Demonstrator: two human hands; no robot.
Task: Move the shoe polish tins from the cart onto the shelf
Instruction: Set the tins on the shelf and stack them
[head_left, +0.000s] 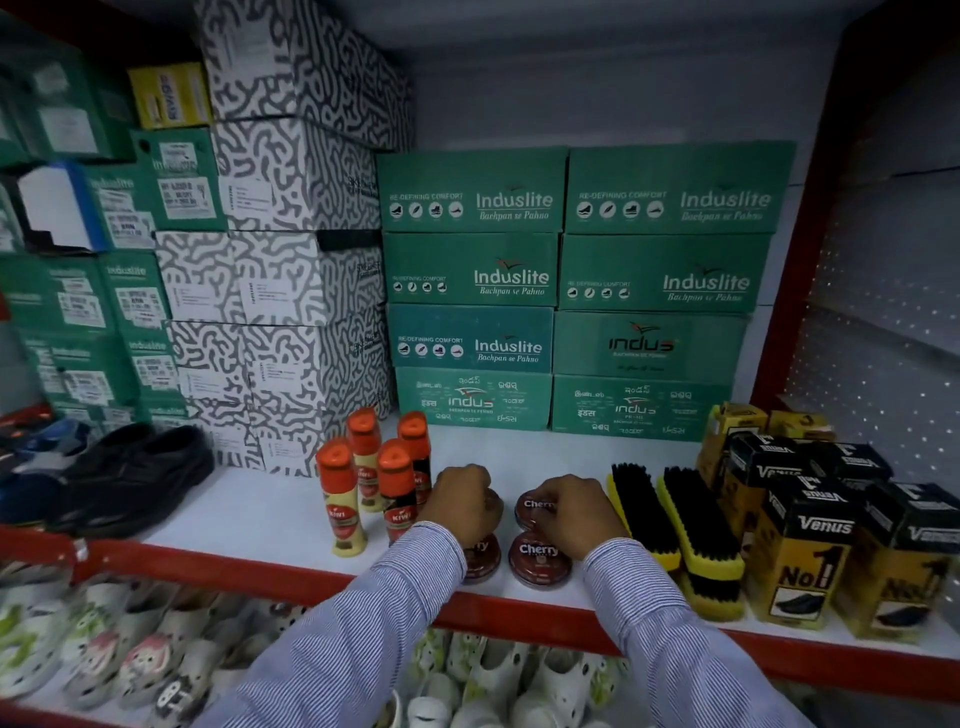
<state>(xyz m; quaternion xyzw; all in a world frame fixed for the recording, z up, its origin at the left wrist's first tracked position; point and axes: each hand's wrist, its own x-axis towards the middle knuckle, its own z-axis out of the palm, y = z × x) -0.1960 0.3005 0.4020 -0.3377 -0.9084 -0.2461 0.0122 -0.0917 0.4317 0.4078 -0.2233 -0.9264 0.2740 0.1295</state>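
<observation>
Shelf: a white shelf board with a red front edge (291, 574) runs across the middle of the frame.
Tins: four round dark red shoe polish tins sit on the shelf, low in the middle of the frame, in two rows of two. The front right tin (539, 558) shows the word "Cherry" on its lid. The back right tin (531, 506) is just behind it. The front left tin (483, 560) is partly hidden by a wrist. The back left tin (493, 503) is mostly hidden.
Left hand: the left hand (464, 501) is curled closed over the back left tin. You cannot tell how tight it holds.
Right hand: the right hand (576, 514) rests on the back right tin with its fingers bent down on the lid.
Sleeves: both arms wear blue and white striped sleeves (363, 623).
Bottles: four tall bottles with orange caps (375, 467) stand just left of the tins.
Brushes: yellow brushes with black bristles (685, 514) lie just right of the tins.
Small boxes: black and yellow "Venus" boxes (810, 540) stand at the right of the frame.
Big boxes: green shoe boxes (571, 280) are stacked at the back.
Shoe: a black shoe (130, 478) sits on the shelf at the left.
</observation>
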